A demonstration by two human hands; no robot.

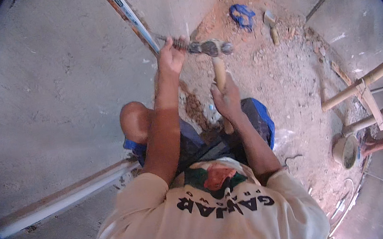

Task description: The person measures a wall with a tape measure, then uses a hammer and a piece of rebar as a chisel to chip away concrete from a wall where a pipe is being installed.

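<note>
My left hand [173, 58] is closed around a ribbed metal rod chisel [179, 43], whose far end points up and left toward the grey wall. My right hand [227, 97] grips the wooden handle of a hammer [220, 70]. The hammer's dark metal head is at the chisel's right end; whether they touch, I cannot tell. Beyond my left hand, a long pale blue and white strip [127, 13] runs up along a brown-edged groove in the wall. Loose brown soil [195, 109] lies on the floor between my bent knees.
Farther out on the rubble-strewn floor lie a blue crumpled bundle [242, 17] and a wooden-handled scraper [273, 33]. To the right are a bamboo frame [363, 79], a bucket [346, 152] and another person's foot [374, 146]. A white pipe [67, 197] runs at lower left.
</note>
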